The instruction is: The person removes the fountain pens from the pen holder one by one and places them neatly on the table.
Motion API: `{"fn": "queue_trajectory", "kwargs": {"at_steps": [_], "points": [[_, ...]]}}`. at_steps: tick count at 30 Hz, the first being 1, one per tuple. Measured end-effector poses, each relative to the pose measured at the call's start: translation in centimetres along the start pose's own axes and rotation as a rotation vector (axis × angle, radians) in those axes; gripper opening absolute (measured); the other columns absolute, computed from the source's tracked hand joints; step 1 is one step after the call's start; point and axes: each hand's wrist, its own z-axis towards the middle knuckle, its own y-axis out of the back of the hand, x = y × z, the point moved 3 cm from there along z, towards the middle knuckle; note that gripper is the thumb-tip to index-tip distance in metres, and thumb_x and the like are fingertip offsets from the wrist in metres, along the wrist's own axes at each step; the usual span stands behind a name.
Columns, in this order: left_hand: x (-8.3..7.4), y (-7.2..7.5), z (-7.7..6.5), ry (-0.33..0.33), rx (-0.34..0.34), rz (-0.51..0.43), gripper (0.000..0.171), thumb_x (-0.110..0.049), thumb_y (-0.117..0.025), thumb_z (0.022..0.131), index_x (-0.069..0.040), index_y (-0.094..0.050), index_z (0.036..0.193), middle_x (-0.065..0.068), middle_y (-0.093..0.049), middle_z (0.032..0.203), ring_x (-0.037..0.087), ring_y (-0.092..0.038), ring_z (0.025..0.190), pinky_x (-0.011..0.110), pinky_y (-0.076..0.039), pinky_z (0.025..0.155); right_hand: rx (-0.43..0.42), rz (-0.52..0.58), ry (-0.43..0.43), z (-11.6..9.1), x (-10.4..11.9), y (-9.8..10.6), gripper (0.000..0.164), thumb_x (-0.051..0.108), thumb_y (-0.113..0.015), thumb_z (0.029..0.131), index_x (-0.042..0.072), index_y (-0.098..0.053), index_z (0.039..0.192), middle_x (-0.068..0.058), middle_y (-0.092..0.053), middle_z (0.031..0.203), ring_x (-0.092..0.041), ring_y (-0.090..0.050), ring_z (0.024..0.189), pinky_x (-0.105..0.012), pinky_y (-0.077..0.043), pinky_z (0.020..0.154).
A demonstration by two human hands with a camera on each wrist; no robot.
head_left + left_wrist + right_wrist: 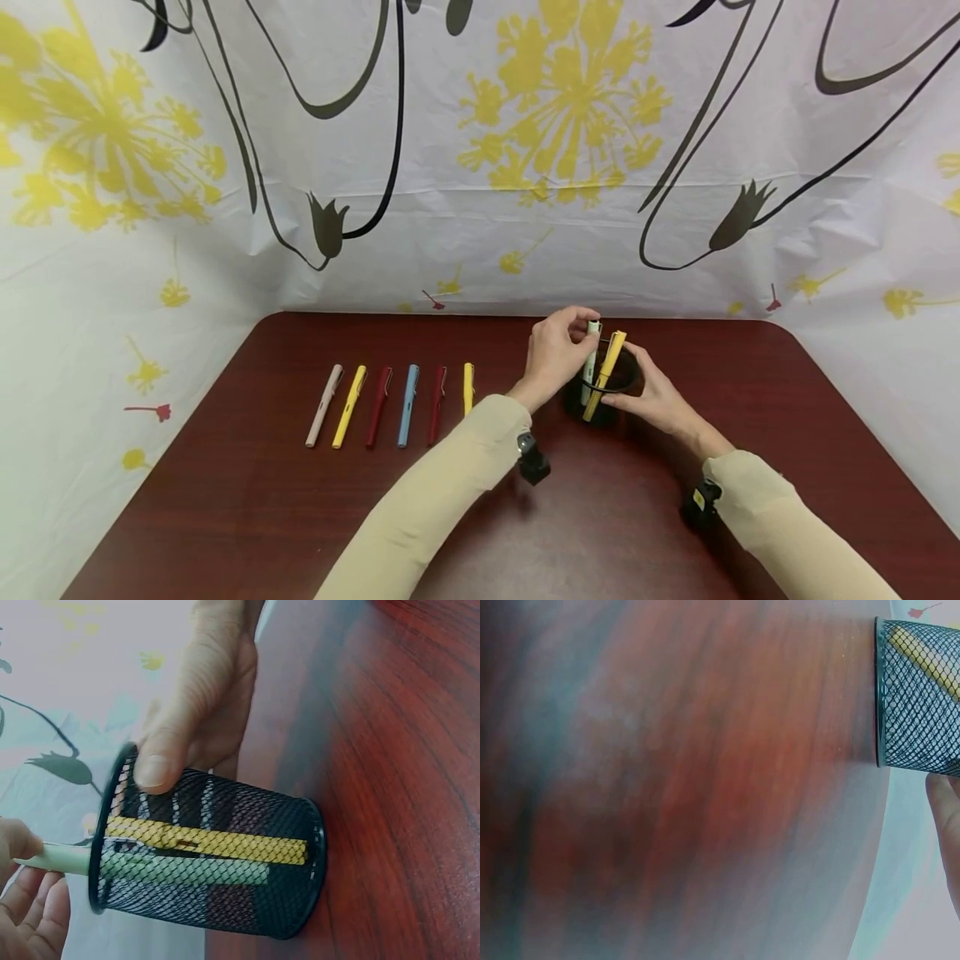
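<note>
A black mesh pen holder stands upright near the back of the table. My right hand grips it from the right, thumb on the near side; the left wrist view shows that thumb against the mesh close to the rim. Above the opening, my left hand pinches the top end of a light green pen. Through the mesh, the green pen's lower end shows inside, short of the base. Beside it leans a yellow pen, its cap above the rim.
Left of the holder lies a spaced row of pens: pale pink, yellow, dark red, blue, another dark red and another yellow, partly behind my left sleeve. A patterned cloth hangs behind the table.
</note>
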Motion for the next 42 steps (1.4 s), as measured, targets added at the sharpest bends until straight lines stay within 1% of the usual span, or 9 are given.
{"fn": "queue_trajectory", "kwargs": {"at_steps": [5, 13, 16, 20, 26, 29, 34, 39, 42], "points": [[-0.2, 1.4, 0.2, 0.0, -0.09, -0.113, 0.02, -0.014, -0.066, 0.087, -0.018, -0.069, 0.107, -0.002, -0.069, 0.091, 0.002, -0.062, 0.075, 0.011, -0.046, 0.063, -0.005, -0.002, -0.009, 0.0, 0.2, 0.0, 0.09, 0.01, -0.076, 0.078, 0.003, -0.018, 0.147, -0.021, -0.029, 0.145, -0.035, -0.026, 0.133, -0.056, -0.03, 0.099], [-0.4, 3.9, 0.8, -0.006, -0.222, -0.269, 0.02, -0.01, -0.068, 0.086, -0.01, -0.069, 0.106, 0.006, -0.071, 0.092, 0.014, -0.067, 0.078, 0.015, -0.05, 0.069, -0.005, -0.016, -0.02, 0.0, 0.2, 0.0, 0.093, 0.01, -0.077, 0.077, 0.003, -0.017, 0.147, -0.022, -0.025, 0.148, -0.037, -0.021, 0.136, -0.06, -0.026, 0.102], [-0.1, 4.8, 1.0, 0.032, -0.247, -0.373, 0.02, -0.007, -0.067, 0.086, -0.006, -0.069, 0.105, 0.011, -0.07, 0.093, 0.018, -0.067, 0.079, 0.018, -0.052, 0.067, -0.001, -0.016, -0.025, -0.1, 0.2, 0.0, 0.093, 0.011, -0.077, 0.077, 0.004, -0.016, 0.148, -0.023, -0.022, 0.149, -0.038, -0.019, 0.137, -0.061, -0.026, 0.101], [0.9, 6.3, 1.3, 0.108, -0.274, -0.513, 0.021, -0.002, -0.066, 0.085, 0.0, -0.068, 0.105, 0.017, -0.069, 0.095, 0.015, -0.066, 0.077, 0.02, -0.053, 0.066, 0.008, -0.014, -0.031, -0.1, 0.1, 0.0, 0.094, 0.01, -0.076, 0.078, 0.004, -0.015, 0.148, -0.023, -0.02, 0.15, -0.039, -0.018, 0.137, -0.061, -0.028, 0.1], [2.8, 8.7, 1.4, 0.247, -0.307, -0.689, 0.025, 0.0, -0.063, 0.087, 0.005, -0.064, 0.111, 0.006, -0.066, 0.089, 0.005, -0.062, 0.071, 0.029, -0.057, 0.069, -0.002, -0.022, -0.006, 0.0, 0.0, 0.1, 0.092, 0.009, -0.077, 0.077, 0.004, -0.018, 0.147, -0.022, -0.028, 0.146, -0.037, -0.024, 0.134, -0.059, -0.029, 0.099], [3.8, 10.0, 1.3, 0.295, -0.312, -0.704, 0.025, -0.002, -0.062, 0.088, 0.002, -0.064, 0.112, 0.0, -0.064, 0.088, 0.005, -0.062, 0.07, 0.029, -0.057, 0.07, -0.001, -0.027, -0.003, 0.0, -0.1, 0.0, 0.091, 0.01, -0.077, 0.077, 0.004, -0.018, 0.147, -0.022, -0.029, 0.145, -0.037, -0.024, 0.134, -0.059, -0.029, 0.099], [5.7, 12.2, 0.8, 0.364, -0.306, -0.69, 0.026, -0.003, -0.062, 0.088, 0.0, -0.064, 0.114, -0.001, -0.063, 0.088, 0.005, -0.062, 0.071, 0.027, -0.056, 0.072, 0.01, -0.026, -0.025, 0.0, -0.2, 0.0, 0.092, 0.012, -0.076, 0.078, 0.004, -0.016, 0.148, -0.024, -0.024, 0.148, -0.04, -0.02, 0.136, -0.061, -0.028, 0.099], [8.2, 14.8, 0.1, 0.451, -0.259, -0.66, 0.031, -0.005, -0.061, 0.089, 0.001, -0.06, 0.12, -0.004, -0.062, 0.086, 0.004, -0.061, 0.072, 0.032, -0.056, 0.079, 0.014, -0.022, -0.028, 0.0, 0.0, 0.1, 0.094, 0.011, -0.076, 0.078, 0.004, -0.015, 0.148, -0.024, -0.022, 0.149, -0.04, -0.019, 0.137, -0.062, -0.027, 0.1], [9.7, 16.4, -0.6, 0.498, -0.228, -0.63, 0.033, -0.006, -0.059, 0.091, 0.001, -0.058, 0.123, -0.005, -0.061, 0.087, 0.005, -0.062, 0.075, 0.028, -0.056, 0.077, 0.016, -0.014, -0.025, 0.1, 0.0, 0.1, 0.094, 0.01, -0.076, 0.078, 0.004, -0.015, 0.148, -0.023, -0.023, 0.149, -0.039, -0.019, 0.137, -0.062, -0.027, 0.1]]}}
